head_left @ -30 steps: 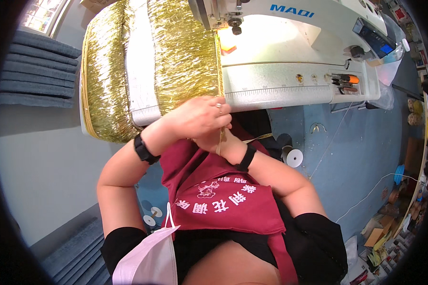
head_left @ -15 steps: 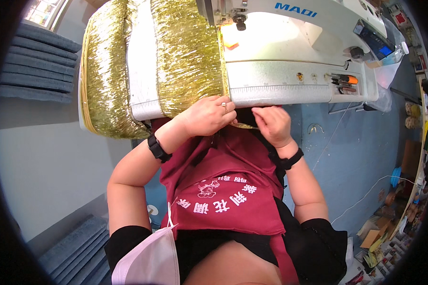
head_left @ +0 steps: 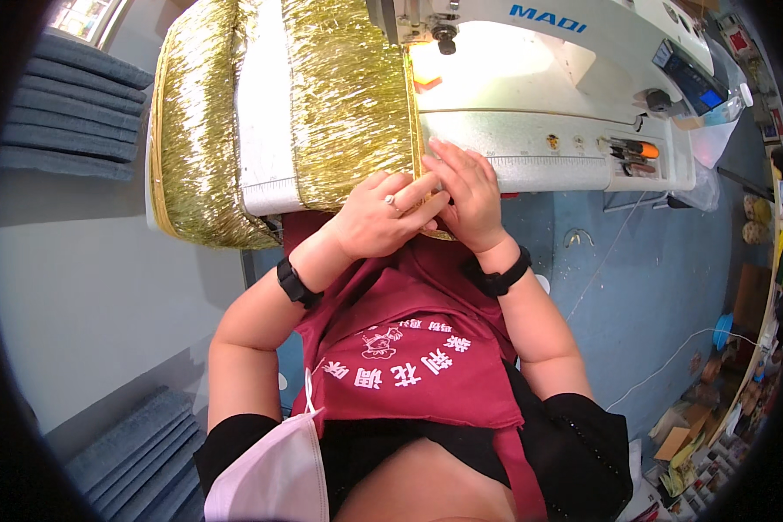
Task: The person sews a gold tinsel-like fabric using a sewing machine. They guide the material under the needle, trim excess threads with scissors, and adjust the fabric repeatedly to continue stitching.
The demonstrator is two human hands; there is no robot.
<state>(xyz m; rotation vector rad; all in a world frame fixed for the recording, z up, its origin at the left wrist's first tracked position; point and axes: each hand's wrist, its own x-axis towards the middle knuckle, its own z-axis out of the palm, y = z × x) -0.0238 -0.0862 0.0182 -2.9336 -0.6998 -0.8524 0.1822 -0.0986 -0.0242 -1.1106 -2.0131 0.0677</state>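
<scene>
A wide strip of shiny gold tinsel fringe [head_left: 344, 104] runs over the sewing machine bed, its corded right edge passing below the needle head [head_left: 444, 35]. At the bed's front edge my left hand [head_left: 383, 213], a ring on one finger, is closed on the fringe's right edge; its fingertips are partly covered. Pressed close beside it, my right hand [head_left: 471, 196] has its fingers stretched out over the bed's front, alongside the corded edge. A short end of gold band [head_left: 439, 234] shows below both hands.
More gold fringe [head_left: 191, 130] drapes over the bed's left end. A recess at the right holds an orange-handled tool [head_left: 642, 149]. Folded blue-grey fabric [head_left: 74, 104] is stacked at the far left. A control panel [head_left: 689, 76] sits on the machine's right.
My right hand has moved left and up to meet the left one, its fingers going from a pinch to stretched out. My left hand stays at the fringe's edge, its fingers shifted slightly.
</scene>
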